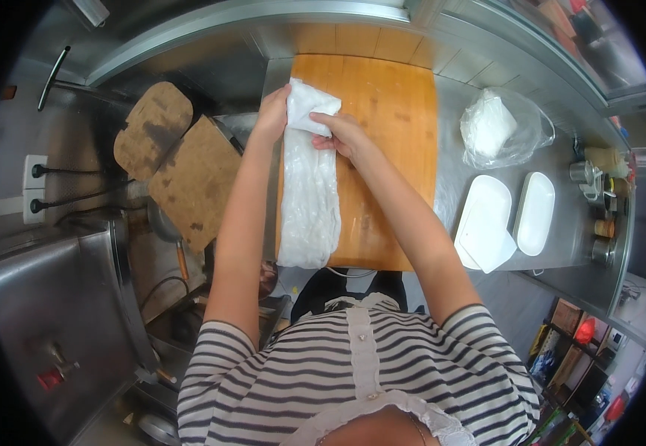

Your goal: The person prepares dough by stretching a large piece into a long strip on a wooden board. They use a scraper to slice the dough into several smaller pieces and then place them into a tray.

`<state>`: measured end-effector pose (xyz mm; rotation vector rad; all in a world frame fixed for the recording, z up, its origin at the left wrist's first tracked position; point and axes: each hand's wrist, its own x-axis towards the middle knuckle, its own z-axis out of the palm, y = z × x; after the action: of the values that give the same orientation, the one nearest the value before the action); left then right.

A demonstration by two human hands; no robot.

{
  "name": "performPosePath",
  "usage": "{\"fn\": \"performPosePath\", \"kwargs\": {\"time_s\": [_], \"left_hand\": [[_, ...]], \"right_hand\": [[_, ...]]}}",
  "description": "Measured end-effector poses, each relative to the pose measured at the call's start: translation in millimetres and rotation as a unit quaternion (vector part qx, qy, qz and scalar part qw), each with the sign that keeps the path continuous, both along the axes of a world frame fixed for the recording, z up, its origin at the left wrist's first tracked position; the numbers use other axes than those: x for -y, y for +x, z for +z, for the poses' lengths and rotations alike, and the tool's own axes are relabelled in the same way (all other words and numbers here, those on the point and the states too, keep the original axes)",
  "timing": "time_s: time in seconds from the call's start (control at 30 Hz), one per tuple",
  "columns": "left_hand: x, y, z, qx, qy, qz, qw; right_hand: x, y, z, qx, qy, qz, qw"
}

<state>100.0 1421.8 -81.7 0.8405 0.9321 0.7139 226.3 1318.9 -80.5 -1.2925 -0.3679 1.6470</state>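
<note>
A long, glossy white strip of plastic [309, 212], apparently a flattened bag or bundled film, lies lengthwise along the left side of a wooden board [390, 167]. Its far end is doubled over into a smoother white flap [309, 106]. My left hand [271, 116] grips the left edge of that flap at the board's border. From the right, my right hand [345, 132] pinches the flap's lower right corner, thumb on top and fingers partly beneath. The strip's near end reaches the front edge of the board.
On the steel counter [448, 134] to the right lie a clear plastic bag [537, 131] with white contents and several oblong white dishes [537, 214]. Stained brown boards [197, 184] lean at the left, above a wooden-handled pan [182, 259]. Jars and tins [604, 228] line the right edge.
</note>
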Motion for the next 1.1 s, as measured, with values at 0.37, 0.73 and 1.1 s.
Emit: {"fn": "performPosePath", "kwargs": {"time_s": [0.37, 0.73, 1.1], "left_hand": [[-13.9, -7.1, -8.5, 0.083, -0.039, 0.001, 0.996], [-34.9, 7.1, -18.2, -0.029, -0.069, 0.011, 0.997], [8.0, 3.2, -9.6, -0.477, 0.625, 0.047, 0.616]], "right_hand": [[27.5, -11.0, 13.2, -0.03, 0.071, -0.106, 0.991], [197.6, -77.0, 87.2, 0.122, 0.113, -0.078, 0.983], [242.2, -89.2, 137.9, 0.132, 0.245, -0.04, 0.96]]}}
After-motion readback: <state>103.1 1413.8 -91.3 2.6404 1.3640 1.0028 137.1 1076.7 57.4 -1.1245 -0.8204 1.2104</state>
